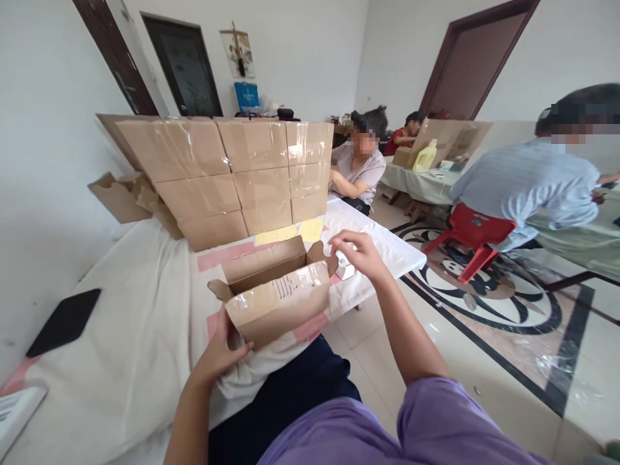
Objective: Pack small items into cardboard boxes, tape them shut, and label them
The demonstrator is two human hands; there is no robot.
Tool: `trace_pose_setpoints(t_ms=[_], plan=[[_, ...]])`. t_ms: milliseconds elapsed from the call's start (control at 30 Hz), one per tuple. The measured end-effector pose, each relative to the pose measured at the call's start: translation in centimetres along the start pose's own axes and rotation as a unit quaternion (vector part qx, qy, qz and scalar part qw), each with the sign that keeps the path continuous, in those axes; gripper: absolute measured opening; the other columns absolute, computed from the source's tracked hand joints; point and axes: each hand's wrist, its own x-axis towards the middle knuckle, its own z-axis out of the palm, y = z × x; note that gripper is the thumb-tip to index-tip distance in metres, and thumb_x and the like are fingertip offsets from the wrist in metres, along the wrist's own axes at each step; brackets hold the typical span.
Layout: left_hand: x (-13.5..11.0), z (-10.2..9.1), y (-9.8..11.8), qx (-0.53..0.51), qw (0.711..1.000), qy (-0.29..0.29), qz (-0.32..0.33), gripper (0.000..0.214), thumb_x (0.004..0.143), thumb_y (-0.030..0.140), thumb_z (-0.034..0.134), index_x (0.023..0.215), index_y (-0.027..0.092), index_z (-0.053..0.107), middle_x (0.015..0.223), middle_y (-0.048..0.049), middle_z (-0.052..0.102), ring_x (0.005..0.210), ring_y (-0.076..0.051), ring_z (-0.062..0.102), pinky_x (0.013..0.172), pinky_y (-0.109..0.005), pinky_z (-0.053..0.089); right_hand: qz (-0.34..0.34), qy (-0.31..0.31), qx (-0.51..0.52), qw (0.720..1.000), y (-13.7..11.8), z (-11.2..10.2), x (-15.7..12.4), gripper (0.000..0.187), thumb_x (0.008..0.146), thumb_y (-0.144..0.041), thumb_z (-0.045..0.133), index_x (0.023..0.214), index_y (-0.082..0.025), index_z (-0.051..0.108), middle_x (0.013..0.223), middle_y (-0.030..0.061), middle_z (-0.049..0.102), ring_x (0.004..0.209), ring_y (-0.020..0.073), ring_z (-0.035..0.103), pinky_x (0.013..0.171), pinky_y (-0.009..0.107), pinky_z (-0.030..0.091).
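While the open carton [285, 321] on the cloth-covered table [394, 252] was clasped at its near left corner by the left hand [225, 349], the right hand [358, 253] was poised by the right end flap [314, 253]; any pinch could not be discerned. Firm bracing without crushing was judged best.

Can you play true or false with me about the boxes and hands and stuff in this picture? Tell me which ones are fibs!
1. The left hand holds the left end of the cardboard box. True.
2. The cardboard box is taped shut on top. False: its top is open.
3. The right hand is by the box's right end. True.
4. A purple bottle lies on the floor. False: a yellow bottle stands on another table.
5. The box stack shows three rows in front. True.
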Motion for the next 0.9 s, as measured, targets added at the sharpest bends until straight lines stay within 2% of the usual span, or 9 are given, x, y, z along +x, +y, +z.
trace_pose_setpoints(t_ms=[67, 133, 267, 333, 467, 600, 700, 833, 900], plan=[[-0.2, -0.1, 0.5, 0.000, 1.000, -0.003, 0.012, 0.119, 0.078, 0.057, 0.080, 0.166, 0.017, 0.011, 0.161, -0.0265, 0.037, 0.157, -0.042, 0.030, 0.128, -0.061, 0.026, 0.024, 0.057, 0.008, 0.998, 1.9, -0.3, -1.5, 0.040, 0.099, -0.057, 0.058, 0.099, -0.021, 0.074, 0.098, 0.0074, 0.079, 0.102, 0.0237, 0.073, 0.095, 0.038, 0.053], [-0.3, -0.1, 1.4, -0.003, 0.999, 0.018, 0.030, 0.116, 0.083, 0.056, 0.077, 0.167, 0.022, 0.004, 0.167, -0.0231, 0.027, 0.159, -0.039, 0.025, 0.128, -0.060, 0.025, 0.030, 0.018, 0.047, 0.998, 3.4, 0.5, -2.8, 0.045, 0.101, -0.060, 0.054, 0.116, -0.022, 0.073, 0.121, 0.0106, 0.077, 0.122, 0.0263, 0.069, 0.108, 0.043, 0.050], [0.1, 0.2, 6.4, 0.093, 0.968, 0.184, 0.143, 0.111, 0.079, 0.049, 0.084, 0.165, 0.027, 0.019, 0.171, -0.0167, 0.016, 0.161, -0.040, 0.019, 0.129, -0.059, 0.024, 0.024, -0.015, 0.117, 0.993, 4.9, 3.5, -4.1, 0.057, 0.100, -0.063, 0.052, 0.142, -0.026, 0.059, 0.147, 0.0125, 0.065, 0.144, 0.0273, 0.055, 0.121, 0.049, 0.041], [0.8, 0.4, 10.0, 0.187, 0.933, 0.237, 0.194, 0.088, 0.080, 0.045, 0.083, 0.156, 0.026, 0.043, 0.168, -0.0163, 0.028, 0.158, -0.042, 0.023, 0.129, -0.061, 0.020, 0.025, 0.006, 0.124, 0.992, 5.2, 4.8, -4.2, 0.059, 0.099, -0.065, 0.052, 0.144, -0.026, 0.055, 0.148, 0.0129, 0.064, 0.145, 0.0277, 0.054, 0.123, 0.050, 0.039], [1.8, 0.8, 15.1, 0.306, 0.918, 0.164, 0.188, 0.057, 0.094, 0.040, 0.069, 0.148, 0.026, 0.058, 0.124, -0.0134, 0.072, 0.140, -0.039, 0.050, 0.128, -0.066, -0.004, 0.039, 0.047, 0.116, 0.991, 5.8, 6.0, -4.5, 0.060, 0.102, -0.067, 0.040, 0.145, -0.026, 0.053, 0.148, 0.0136, 0.063, 0.146, 0.0274, 0.053, 0.123, 0.050, 0.039], [-0.2, 0.9, 14.4, 0.323, 0.890, 0.167, 0.274, 0.031, 0.089, 0.028, 0.077, 0.120, 0.034, 0.076, 0.097, -0.0025, 0.077, 0.108, -0.031, 0.069, 0.130, -0.062, 0.010, 0.064, 0.034, 0.131, 0.989, 6.0, 6.4, -5.2, 0.072, 0.103, -0.071, 0.017, 0.150, -0.025, 0.047, 0.151, 0.0141, 0.060, 0.148, 0.0277, 0.050, 0.119, 0.050, 0.043], [-2.4, 1.1, 12.2, 0.298, 0.888, 0.150, 0.315, 0.033, 0.084, 0.023, 0.081, 0.114, 0.037, 0.075, 0.105, -0.0007, 0.078, 0.115, -0.030, 0.069, 0.124, -0.060, 0.031, 0.039, -0.029, 0.142, 0.989, 5.9, 6.6, -5.9, 0.074, 0.103, -0.071, 0.014, 0.144, -0.025, 0.055, 0.136, 0.0127, 0.070, 0.152, 0.0267, 0.044, 0.124, 0.051, 0.036], [-2.9, 1.8, 10.2, 0.146, 0.928, 0.277, 0.203, 0.101, 0.078, 0.038, 0.088, 0.161, 0.030, 0.031, 0.164, -0.0157, 0.041, 0.157, -0.039, 0.032, 0.124, -0.065, 0.032, 0.031, -0.025, 0.138, 0.990, 6.4, 7.2, -6.5, 0.093, 0.094, -0.084, 0.004, 0.141, -0.024, 0.058, 0.137, 0.0154, 0.066, 0.150, 0.0305, 0.046, 0.120, 0.051, 0.041], [-2.3, 2.0, 9.7, 0.059, 0.961, 0.227, 0.143, 0.114, 0.085, 0.045, 0.082, 0.168, 0.027, 0.006, 0.169, -0.0201, 0.032, 0.160, -0.037, 0.027, 0.126, -0.063, 0.030, 0.023, -0.014, 0.124, 0.992, 6.8, 7.6, -6.6, 0.104, 0.088, -0.089, -0.003, 0.142, -0.022, 0.055, 0.139, 0.0173, 0.064, 0.147, 0.0333, 0.050, 0.120, 0.054, 0.040]])
